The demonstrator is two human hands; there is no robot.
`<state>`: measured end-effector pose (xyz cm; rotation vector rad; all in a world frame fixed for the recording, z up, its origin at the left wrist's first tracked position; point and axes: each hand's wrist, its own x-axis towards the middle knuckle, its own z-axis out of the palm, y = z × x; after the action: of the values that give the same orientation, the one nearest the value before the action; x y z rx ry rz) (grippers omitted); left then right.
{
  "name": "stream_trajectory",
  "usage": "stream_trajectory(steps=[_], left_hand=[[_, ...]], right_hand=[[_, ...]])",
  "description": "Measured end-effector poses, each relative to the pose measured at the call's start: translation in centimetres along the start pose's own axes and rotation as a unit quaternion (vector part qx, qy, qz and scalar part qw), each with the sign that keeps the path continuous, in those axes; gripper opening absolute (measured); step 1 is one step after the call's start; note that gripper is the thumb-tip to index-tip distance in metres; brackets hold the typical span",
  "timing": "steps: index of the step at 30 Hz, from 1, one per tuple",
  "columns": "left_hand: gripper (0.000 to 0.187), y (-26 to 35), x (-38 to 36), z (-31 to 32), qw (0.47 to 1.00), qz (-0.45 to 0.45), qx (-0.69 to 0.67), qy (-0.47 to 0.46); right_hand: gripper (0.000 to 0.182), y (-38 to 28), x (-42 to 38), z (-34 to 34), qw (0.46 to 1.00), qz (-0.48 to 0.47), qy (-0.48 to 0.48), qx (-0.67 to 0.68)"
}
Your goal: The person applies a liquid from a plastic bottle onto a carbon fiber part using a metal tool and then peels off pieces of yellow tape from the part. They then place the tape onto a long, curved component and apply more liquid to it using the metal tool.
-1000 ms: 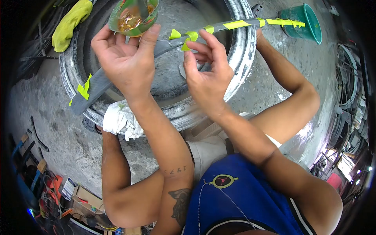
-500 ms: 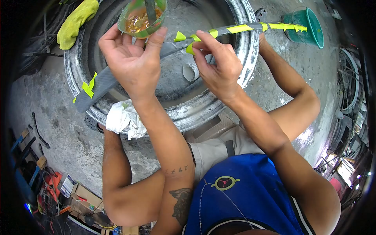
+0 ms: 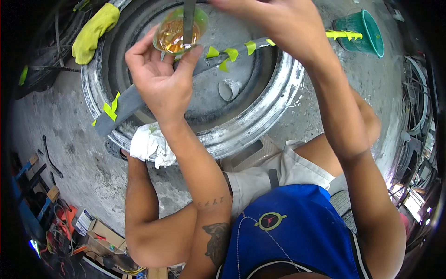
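My left hand (image 3: 160,86) holds up a green cup (image 3: 204,19) of clear amber liquid, its fingers and thumb around the underside. A flat dark strip (image 3: 188,23) stands in the liquid and runs out past the top edge. My right hand (image 3: 283,28) is raised to the right of the cup, with its fingertips near the strip and partly cut off by the frame edge. Under both hands lies a long dark grey bar (image 3: 127,104) with pieces of neon yellow tape (image 3: 230,54) stuck along it.
The bar rests across a large dusty tyre (image 3: 232,125) on the concrete floor. A white cloth (image 3: 151,146) hangs on its near edge. A yellow glove (image 3: 95,32) lies at the upper left, a green bucket (image 3: 371,35) at the upper right. Tools and boxes (image 3: 104,235) crowd the lower left.
My right hand has let go of the tape on the bar and swung up and left toward the cup. My left hand keeps the cup, now slightly to the right and lower.
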<state>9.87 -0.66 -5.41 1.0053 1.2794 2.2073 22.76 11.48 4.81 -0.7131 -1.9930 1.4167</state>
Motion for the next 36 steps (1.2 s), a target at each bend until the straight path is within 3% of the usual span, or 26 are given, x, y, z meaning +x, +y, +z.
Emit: stream_trajectory(steps=[1,3,6,8,10,12,14,15,21,24,29,36], left_hand=[[0.064,0.0,0.0,0.0,1.0,-0.002,0.003,-0.009],[0.063,0.6,-0.1,0.1,1.0,-0.013,0.003,-0.017],[0.063,0.6,0.0,0.1,1.0,-0.014,0.001,-0.014],[0.063,0.4,0.0,0.2,1.0,-0.005,0.003,-0.014],[0.064,0.2,0.0,0.2,1.0,0.002,0.006,-0.013],[0.064,0.1,0.1,0.1,1.0,0.017,0.012,-0.01],[0.065,0.0,0.1,0.1,1.0,0.019,0.014,-0.011],[0.065,0.0,0.0,0.2,1.0,0.02,0.013,-0.011],[0.067,-0.1,0.0,0.0,1.0,0.02,0.02,-0.001],[0.064,0.0,0.0,0.1,0.999,0.018,0.03,0.005],[0.062,0.2,-0.1,-0.1,0.999,0.003,0.048,0.01],[0.061,0.1,0.0,-0.3,0.999,0.003,0.035,0.004]], right_hand=[[0.028,-1.1,0.4,-0.4,1.0,-0.004,0.002,-0.001],[0.023,-3.4,0.8,-0.5,0.981,-0.093,-0.101,-0.138],[0.017,-1.3,2.1,0.1,0.988,-0.069,-0.13,-0.04],[0.015,-0.9,1.3,-0.1,0.985,-0.102,-0.121,-0.067],[0.017,-1.1,0.0,0.1,0.988,-0.117,-0.002,0.098],[0.019,-0.3,-0.7,-0.9,0.985,-0.119,0.013,0.122],[0.02,-0.3,-1.8,-1.7,0.982,0.054,0.128,0.127],[0.02,-0.1,-2.1,-1.9,0.98,0.072,0.136,0.125],[0.015,0.7,-3.9,-3.6,0.931,0.136,0.165,0.296],[0.016,2.8,-5.1,-4.2,0.94,0.112,0.173,0.271],[0.021,4.3,-5.6,-3.3,0.956,0.172,0.095,0.219],[0.022,6.7,-5.8,-3.3,0.968,0.145,0.039,0.199]])
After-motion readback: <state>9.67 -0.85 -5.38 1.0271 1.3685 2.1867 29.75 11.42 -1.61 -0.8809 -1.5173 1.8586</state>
